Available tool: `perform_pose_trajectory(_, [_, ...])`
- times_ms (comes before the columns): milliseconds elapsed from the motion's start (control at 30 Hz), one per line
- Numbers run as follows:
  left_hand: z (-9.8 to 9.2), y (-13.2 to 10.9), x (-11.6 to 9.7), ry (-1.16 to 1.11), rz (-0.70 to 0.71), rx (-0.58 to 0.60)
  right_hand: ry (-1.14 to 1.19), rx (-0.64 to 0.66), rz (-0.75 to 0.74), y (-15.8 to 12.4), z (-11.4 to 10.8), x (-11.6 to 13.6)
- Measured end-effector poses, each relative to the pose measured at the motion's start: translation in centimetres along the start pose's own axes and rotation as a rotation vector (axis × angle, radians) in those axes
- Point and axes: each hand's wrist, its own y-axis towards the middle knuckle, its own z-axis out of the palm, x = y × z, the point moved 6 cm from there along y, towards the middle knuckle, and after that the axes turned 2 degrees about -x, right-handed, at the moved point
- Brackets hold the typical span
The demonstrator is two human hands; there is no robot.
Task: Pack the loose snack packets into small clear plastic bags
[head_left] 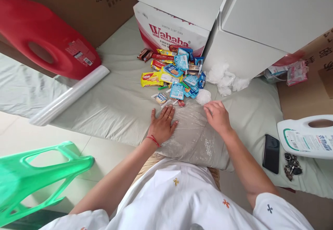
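Note:
Palm down with fingers spread, my left hand (162, 123) lies on the near edge of a clear plastic sheet (191, 129) spread over the grey-green cloth (122, 108). My right hand (218, 117) is at the sheet's right side, thumb and fingers bent close together; whether they hold plastic is too small to tell. Just beyond it sits a white crumpled ball (203, 97). Past my hands is a pile of snack packets, with a yellow packet (151, 79), a light-blue packet (177, 90) and a small white-and-blue packet (161, 98).
Crumpled white plastic (225, 79) lies right of the pile, before white cabinets. A Wahaha box (171, 32) stands behind. Left are a red jug (52, 39), a plastic roll (70, 96) and a green stool (47, 174). Right are a phone (271, 153), keys (292, 166) and a white bottle (304, 138).

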Motion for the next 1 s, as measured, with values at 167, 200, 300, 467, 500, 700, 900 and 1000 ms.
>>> perform_pose_trajectory(167, [-0.1,0.0,0.1,0.0,-0.002,0.004,-0.089,-0.031,-0.053,9.7,2.0,1.5])
perform_pose_trajectory(200, [0.0,0.0,0.2,-0.002,-0.002,0.002,-0.12,-0.001,-0.06,11.2,2.8,1.5])
perform_pose_trajectory(300, [0.0,0.0,0.2,-0.017,-0.005,-0.007,-0.187,0.133,-0.037,14.0,4.6,0.9])
perform_pose_trajectory(467, [-0.1,-0.1,0.2,-0.044,-0.004,-0.007,-0.192,0.078,0.045,15.4,2.5,-0.5])
perform_pose_trajectory(500, [-0.2,-0.1,0.2,-0.048,-0.004,-0.007,-0.172,0.011,0.054,15.2,1.3,-0.7])
perform_pose_trajectory(700, [-0.1,-0.1,0.3,-0.063,-0.006,-0.014,0.36,-0.178,0.175,9.9,-3.0,-1.9])
perform_pose_trajectory(900, [0.0,-0.1,0.3,-0.061,-0.003,-0.015,0.965,0.341,0.462,1.7,2.9,-0.3])
perform_pose_trajectory(1000, [0.0,-0.1,0.3,-0.049,-0.004,-0.012,0.972,0.509,0.476,-0.6,5.6,1.0])
